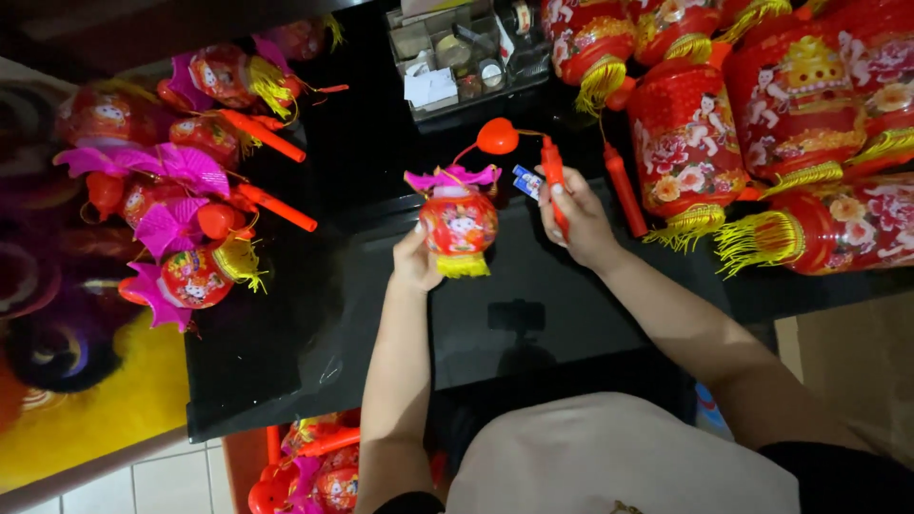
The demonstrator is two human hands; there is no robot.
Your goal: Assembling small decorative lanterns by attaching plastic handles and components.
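Above the black table [286, 362], the left hand [416, 259] cups the small red lantern [458, 224] steady from its left, while the right hand [576, 221], just right of it, clamps its red handle stick [553, 181], keeping the lantern hanging upright.

View: single head camera, worn by the person.
Facing: steeply down over a black table [533, 314].
Nearness: close, both forearms fill the middle.
Edges: lanterns [752, 124] right, floor tiles [143, 481] lower left.
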